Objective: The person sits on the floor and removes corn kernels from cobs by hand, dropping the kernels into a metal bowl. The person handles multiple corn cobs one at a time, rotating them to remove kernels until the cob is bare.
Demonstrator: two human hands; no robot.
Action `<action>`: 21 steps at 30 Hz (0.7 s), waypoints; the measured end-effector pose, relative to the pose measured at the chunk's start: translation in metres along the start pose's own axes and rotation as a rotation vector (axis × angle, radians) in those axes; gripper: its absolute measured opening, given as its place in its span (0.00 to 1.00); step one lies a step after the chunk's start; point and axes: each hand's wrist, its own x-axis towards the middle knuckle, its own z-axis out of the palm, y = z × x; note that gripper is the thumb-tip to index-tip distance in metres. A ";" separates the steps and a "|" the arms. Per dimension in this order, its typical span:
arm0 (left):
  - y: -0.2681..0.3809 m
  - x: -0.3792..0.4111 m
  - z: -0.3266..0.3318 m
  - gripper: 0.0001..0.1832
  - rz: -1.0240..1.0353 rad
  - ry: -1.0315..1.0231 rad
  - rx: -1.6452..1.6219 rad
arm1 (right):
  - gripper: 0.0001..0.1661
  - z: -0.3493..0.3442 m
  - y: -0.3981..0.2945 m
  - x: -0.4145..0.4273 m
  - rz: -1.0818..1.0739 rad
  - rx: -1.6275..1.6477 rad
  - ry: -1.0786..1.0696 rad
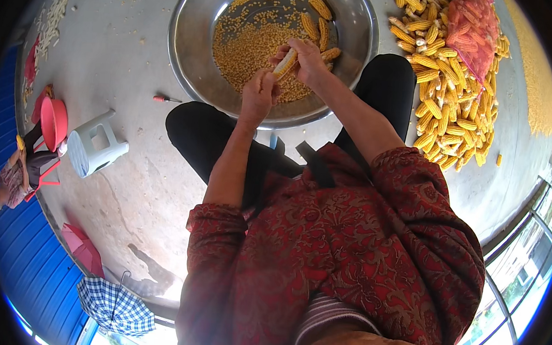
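Note:
Both hands hold one ear of corn [286, 65] over a wide stainless steel basin [187, 77]. My left hand [258, 93] grips its lower end, and my right hand [306, 60] is around its upper part. Pale bare cob shows along part of this ear, with yellow kernels beside it. Loose corn kernels [245, 52] cover much of the basin's bottom. Several whole ears of corn [323, 33] lie at the basin's right side, close to my right hand. The basin stands between my knees.
A large heap of corn ears [444, 102] lies right, with a red mesh sack [471, 35] on it. At left are a red-handled screwdriver [162, 98], a plastic stool [98, 142], stripped cobs [53, 16], open umbrellas [115, 305] and a seated person [17, 171] holding corn by a red basin [54, 123].

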 end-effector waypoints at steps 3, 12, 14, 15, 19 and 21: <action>-0.005 0.001 0.002 0.18 -0.064 0.087 -0.049 | 0.13 0.003 0.007 -0.002 -0.101 -0.024 -0.047; -0.001 0.004 0.002 0.15 -0.102 0.012 -0.191 | 0.13 0.000 0.007 0.004 -0.128 -0.019 -0.010; -0.007 0.004 0.003 0.15 -0.091 0.002 -0.175 | 0.12 0.001 0.007 0.002 -0.140 -0.025 -0.023; -0.007 0.003 0.006 0.15 -0.036 0.051 -0.115 | 0.11 0.001 0.007 0.001 -0.147 -0.028 -0.029; -0.020 0.004 0.019 0.15 0.159 0.224 0.090 | 0.09 0.005 0.010 0.000 -0.193 -0.003 -0.011; -0.025 0.005 0.020 0.15 0.185 0.272 0.121 | 0.08 0.006 0.010 -0.002 -0.190 0.012 0.017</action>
